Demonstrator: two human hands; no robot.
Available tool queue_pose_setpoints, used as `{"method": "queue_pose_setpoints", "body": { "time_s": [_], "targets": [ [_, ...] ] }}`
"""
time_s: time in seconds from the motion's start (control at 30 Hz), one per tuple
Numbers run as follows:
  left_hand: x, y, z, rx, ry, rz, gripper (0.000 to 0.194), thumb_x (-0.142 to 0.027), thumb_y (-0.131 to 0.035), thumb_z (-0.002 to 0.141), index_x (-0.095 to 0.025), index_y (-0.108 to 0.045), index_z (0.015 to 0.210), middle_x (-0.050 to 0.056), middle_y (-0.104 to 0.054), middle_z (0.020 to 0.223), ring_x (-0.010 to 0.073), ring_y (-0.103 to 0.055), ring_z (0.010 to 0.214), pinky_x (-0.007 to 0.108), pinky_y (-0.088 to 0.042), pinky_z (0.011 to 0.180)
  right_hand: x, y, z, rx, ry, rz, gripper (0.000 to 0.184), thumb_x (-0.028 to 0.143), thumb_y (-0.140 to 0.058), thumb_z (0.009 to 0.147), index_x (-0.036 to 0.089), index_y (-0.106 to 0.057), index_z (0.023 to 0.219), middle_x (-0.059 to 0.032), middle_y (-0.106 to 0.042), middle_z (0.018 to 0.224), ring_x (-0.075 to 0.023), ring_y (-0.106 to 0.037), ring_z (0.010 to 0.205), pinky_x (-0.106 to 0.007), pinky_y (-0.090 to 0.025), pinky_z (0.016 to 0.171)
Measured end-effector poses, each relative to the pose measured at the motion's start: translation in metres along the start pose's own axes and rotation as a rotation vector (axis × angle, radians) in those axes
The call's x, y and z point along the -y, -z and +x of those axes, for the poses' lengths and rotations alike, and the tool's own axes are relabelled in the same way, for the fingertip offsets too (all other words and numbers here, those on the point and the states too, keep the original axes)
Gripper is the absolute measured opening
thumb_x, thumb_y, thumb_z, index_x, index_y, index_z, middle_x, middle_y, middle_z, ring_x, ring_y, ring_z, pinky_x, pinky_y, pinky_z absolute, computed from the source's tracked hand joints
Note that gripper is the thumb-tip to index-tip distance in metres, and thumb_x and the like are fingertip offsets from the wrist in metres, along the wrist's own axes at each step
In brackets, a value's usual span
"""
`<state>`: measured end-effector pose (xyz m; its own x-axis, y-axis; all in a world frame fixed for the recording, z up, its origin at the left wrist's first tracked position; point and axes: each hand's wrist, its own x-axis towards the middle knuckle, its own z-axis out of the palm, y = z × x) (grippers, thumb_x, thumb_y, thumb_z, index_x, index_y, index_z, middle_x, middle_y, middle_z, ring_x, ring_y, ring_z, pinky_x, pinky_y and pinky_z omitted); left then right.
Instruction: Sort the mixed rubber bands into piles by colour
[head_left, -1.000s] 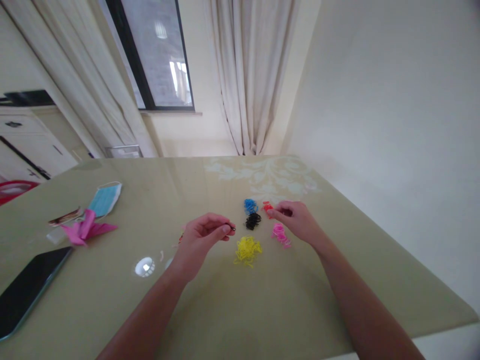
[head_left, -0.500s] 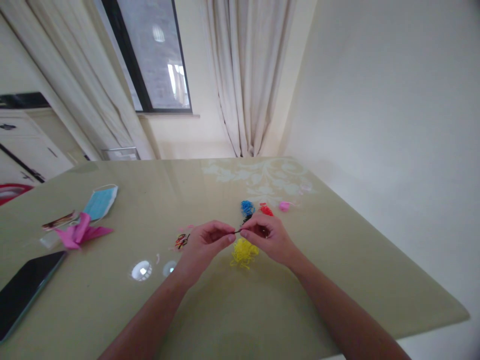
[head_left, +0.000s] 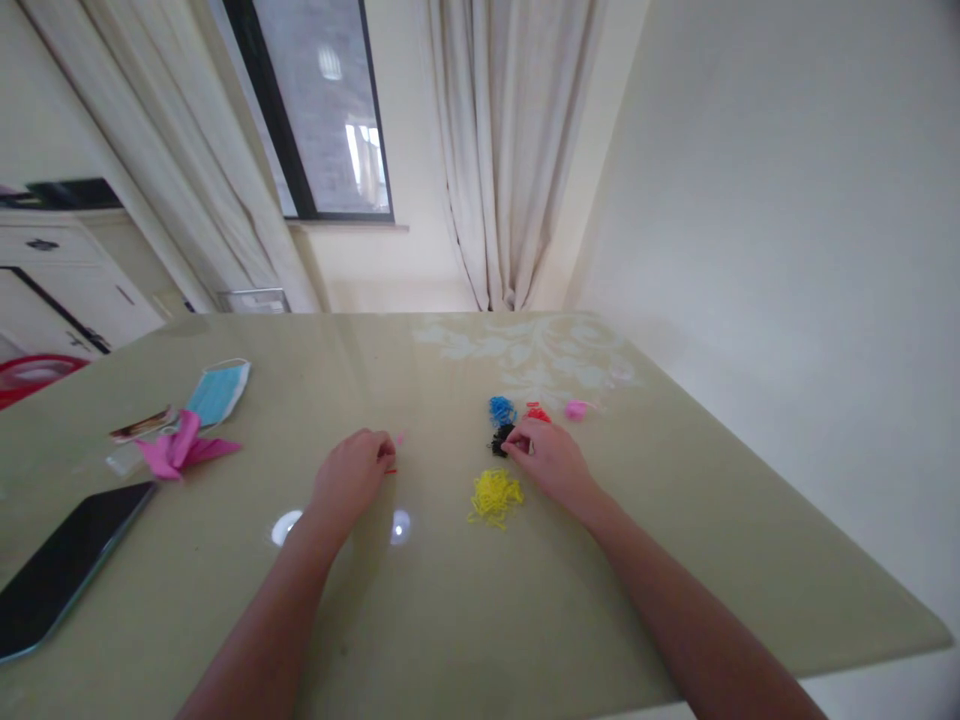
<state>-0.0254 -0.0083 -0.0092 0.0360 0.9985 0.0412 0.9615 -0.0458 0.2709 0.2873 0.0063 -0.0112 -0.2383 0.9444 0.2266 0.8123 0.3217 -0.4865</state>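
My left hand (head_left: 355, 470) is at the middle left of the table, its fingers curled and pinched down over a small mixed cluster. Only a bit of a red band (head_left: 390, 471) and some pink show beside the fingertips. My right hand (head_left: 551, 458) pinches at the right edge of a small pile of black rubber bands (head_left: 500, 440), touching it. Whatever either pinch holds is hidden. Behind the black pile lies a blue pile of bands (head_left: 502, 411). A red pile (head_left: 537, 411) is partly covered by my right hand. Nearer me spreads a yellow pile (head_left: 495, 497).
A pink clump (head_left: 576, 410) lies right of the red pile. At left are a black phone (head_left: 67, 560), a pink folded piece (head_left: 180, 450), a blue face mask (head_left: 218, 393) and a strip-like packet (head_left: 141, 425). The glossy table (head_left: 450, 620) ends at a wall on the right.
My hands have parted from the thin dark band they held between them. The left moved left over the mixed cluster; the right came to the black pile. The view shifted slightly.
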Motion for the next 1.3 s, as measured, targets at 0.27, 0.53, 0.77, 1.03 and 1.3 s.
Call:
{"method": "queue_pose_setpoints", "body": {
  "time_s": [0.27,0.53,0.77,1.03,1.3],
  "targets": [
    [-0.011,0.006,0.006,-0.127,-0.053,-0.365,0.016,-0.030,-0.061,0.086,-0.021,-0.075,0.081,0.007,-0.075,0.085,0.0216,-0.067,0.076,0.034,-0.054,0.075,-0.003,0.003,0.000,-0.031,-0.015,-0.019,0.011,0.025,-0.071,0.091,0.020,-0.074,0.081,-0.0037,-0.072,0.078,-0.0181,-0.062,0.071,-0.030,-0.040,0.067],
    [-0.056,0.018,-0.010,-0.117,-0.084,-1.129,0.036,-0.052,-0.077,0.081,-0.018,-0.075,0.092,0.007,-0.079,0.084,0.0196,-0.072,0.079,0.031,-0.058,0.074,0.014,0.003,-0.006,-0.130,0.145,0.162,0.015,0.027,-0.067,0.094,0.020,-0.072,0.082,-0.0029,-0.069,0.077,-0.0166,-0.056,0.068,-0.029,-0.040,0.066],
    [-0.065,0.001,-0.010,-0.130,-0.142,-1.119,0.029,-0.046,-0.074,0.086,-0.018,-0.074,0.092,0.006,-0.079,0.085,0.0184,-0.073,0.080,0.031,-0.059,0.078,0.030,0.002,-0.014,-0.100,0.162,0.291,0.023,0.035,-0.060,0.102,0.019,-0.073,0.091,-0.0033,-0.067,0.078,-0.0164,-0.055,0.068,-0.030,-0.041,0.065],
    [-0.080,-0.015,-0.020,-0.113,-0.178,-1.081,0.025,-0.043,-0.072,0.088,-0.018,-0.076,0.094,0.006,-0.080,0.086,0.0188,-0.074,0.078,0.030,-0.060,0.074,0.037,0.000,-0.022,-0.125,0.267,0.414,0.028,0.047,-0.072,0.094,0.020,-0.076,0.101,-0.0024,-0.066,0.077,-0.0136,-0.049,0.061,-0.027,-0.041,0.060],
    [-0.078,-0.007,-0.020,-0.062,-0.208,-0.958,0.027,-0.044,-0.068,0.091,-0.020,-0.074,0.100,0.006,-0.080,0.094,0.0193,-0.073,0.085,0.031,-0.057,0.077,0.033,0.009,-0.019,-0.200,0.224,0.378,0.019,0.034,-0.064,0.097,0.020,-0.077,0.092,-0.0025,-0.067,0.072,-0.0146,-0.052,0.059,-0.028,-0.041,0.058]
  ]
}}
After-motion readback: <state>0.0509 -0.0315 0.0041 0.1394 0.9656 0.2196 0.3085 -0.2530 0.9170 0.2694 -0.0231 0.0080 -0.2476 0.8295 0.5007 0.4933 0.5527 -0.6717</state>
